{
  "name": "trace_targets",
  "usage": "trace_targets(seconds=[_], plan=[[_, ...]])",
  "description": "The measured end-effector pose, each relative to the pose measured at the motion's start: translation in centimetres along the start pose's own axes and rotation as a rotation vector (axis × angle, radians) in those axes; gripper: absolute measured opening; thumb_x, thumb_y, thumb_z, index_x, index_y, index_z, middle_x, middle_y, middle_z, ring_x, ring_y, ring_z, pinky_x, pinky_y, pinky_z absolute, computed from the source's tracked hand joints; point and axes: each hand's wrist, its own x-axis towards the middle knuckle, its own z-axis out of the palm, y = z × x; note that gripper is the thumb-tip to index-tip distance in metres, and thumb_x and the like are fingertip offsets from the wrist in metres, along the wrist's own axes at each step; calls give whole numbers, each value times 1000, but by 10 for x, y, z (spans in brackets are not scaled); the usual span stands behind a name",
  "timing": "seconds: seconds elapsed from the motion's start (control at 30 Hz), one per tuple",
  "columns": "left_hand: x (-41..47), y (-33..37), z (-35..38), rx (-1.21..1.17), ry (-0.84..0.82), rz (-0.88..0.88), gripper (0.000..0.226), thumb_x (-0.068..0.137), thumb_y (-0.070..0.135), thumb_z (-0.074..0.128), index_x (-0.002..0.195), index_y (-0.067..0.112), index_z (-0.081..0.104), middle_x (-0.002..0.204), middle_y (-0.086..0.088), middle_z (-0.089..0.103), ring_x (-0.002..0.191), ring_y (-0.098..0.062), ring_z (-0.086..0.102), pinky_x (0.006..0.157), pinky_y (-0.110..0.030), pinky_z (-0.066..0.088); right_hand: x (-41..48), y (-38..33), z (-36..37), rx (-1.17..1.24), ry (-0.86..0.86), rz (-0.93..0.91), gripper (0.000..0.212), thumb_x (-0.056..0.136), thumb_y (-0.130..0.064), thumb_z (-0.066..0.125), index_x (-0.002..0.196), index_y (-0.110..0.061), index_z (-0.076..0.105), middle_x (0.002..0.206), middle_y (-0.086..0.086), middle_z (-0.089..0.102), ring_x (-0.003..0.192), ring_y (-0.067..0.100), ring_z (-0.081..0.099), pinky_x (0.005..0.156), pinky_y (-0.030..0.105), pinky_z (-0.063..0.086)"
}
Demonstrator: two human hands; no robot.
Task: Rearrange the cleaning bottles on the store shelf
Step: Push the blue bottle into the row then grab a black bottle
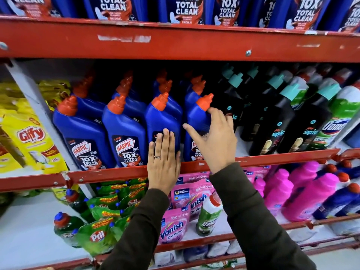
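Observation:
Blue Harpic bottles with orange caps stand in rows on the middle shelf (116, 173). My left hand (163, 160) lies flat, fingers together, against the label of the third front bottle (163, 117). My right hand (216, 137) is spread over the fourth front bottle (197, 117), which tilts right; the fingertips touch its orange cap (205, 101) and the thumb points left across its body. Neither hand is wrapped around a bottle. The first bottle (81, 133) and second bottle (124, 133) stand untouched to the left.
Black Spic bottles (276, 121) with teal caps and a green Domex bottle (339, 121) fill the shelf's right side. Yellow Giffy packs (33, 141) sit at left. Below are Pril pouches (97, 234), Vanish pouches (173, 227) and pink bottles (307, 193). Above, more Harpic bottles (187, 8).

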Motion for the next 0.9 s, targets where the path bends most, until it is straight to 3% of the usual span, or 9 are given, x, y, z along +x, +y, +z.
trace_targets(seconds=[0.17, 0.3, 0.5, 0.67, 0.8, 0.9], plan=[[0, 0, 0, 8, 1, 4, 77, 106, 31, 35, 162, 7, -13, 169, -9, -23, 158, -21, -18, 130, -40, -10, 0, 5, -6, 39, 30, -19, 79, 84, -67, 71, 140, -14, 55, 134, 2, 61, 121, 24, 56, 99, 39, 51], [-2, -1, 2, -11, 12, -1, 76, 106, 31, 34, 163, 6, -10, 170, -9, -21, 159, -21, -16, 130, -40, -9, 10, 26, -28, 93, 325, -6, 63, 95, -54, 66, 140, -11, 56, 141, 10, 54, 131, 27, 51, 114, 39, 40], [-1, 1, 1, -1, 25, 1, 74, 107, 30, 35, 163, 4, -7, 170, -11, -20, 159, -23, -15, 131, -42, -8, 47, 98, -84, 18, 645, 284, 53, 103, -35, 54, 147, -6, 49, 152, 19, 41, 145, 36, 38, 123, 44, 23], [-1, 1, 0, -4, 13, 4, 76, 107, 31, 35, 162, 4, -9, 170, -10, -22, 158, -22, -17, 130, -41, -9, 75, 163, -112, -47, 505, 520, 69, 99, -35, 61, 154, -3, 35, 160, 19, 35, 152, 37, 30, 126, 43, 19], [-1, 1, -1, -6, 17, 5, 74, 106, 30, 36, 162, 2, -4, 170, -11, -19, 159, -23, -15, 131, -42, -7, 84, 192, -114, -25, 305, 498, 73, 94, -31, 72, 149, 5, 40, 152, 26, 45, 146, 38, 40, 123, 41, 28], [-1, 1, -1, 1, 21, 1, 71, 106, 30, 37, 160, 0, 3, 170, -11, -18, 159, -23, -15, 131, -42, -7, 83, 196, -111, -3, 306, 469, 68, 94, -23, 73, 146, 7, 43, 147, 28, 50, 140, 39, 47, 119, 44, 34]])
